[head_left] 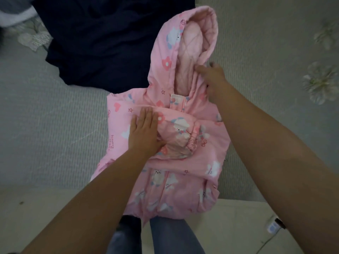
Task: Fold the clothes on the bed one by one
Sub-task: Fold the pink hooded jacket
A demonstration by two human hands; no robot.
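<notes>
**Inspector:** Progress?

**Assistant:** Partway, I judge. The pink jacket [176, 143] on the bed [55, 125] has its sleeves folded across its front; the hood [190, 43] is unfolded. A dark garment [102, 43] beyond the jacket looks untouched.

**Inspector:** Hands?

**Assistant:** Left hand [143, 129] flat, pressing the sleeve. Right hand [212, 76] grips the hood's base.

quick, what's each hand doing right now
Left hand: open, fingers straight, pressing flat on the folded sleeve of the pink jacket.
Right hand: curled, gripping the edge of the jacket's hood.
</notes>
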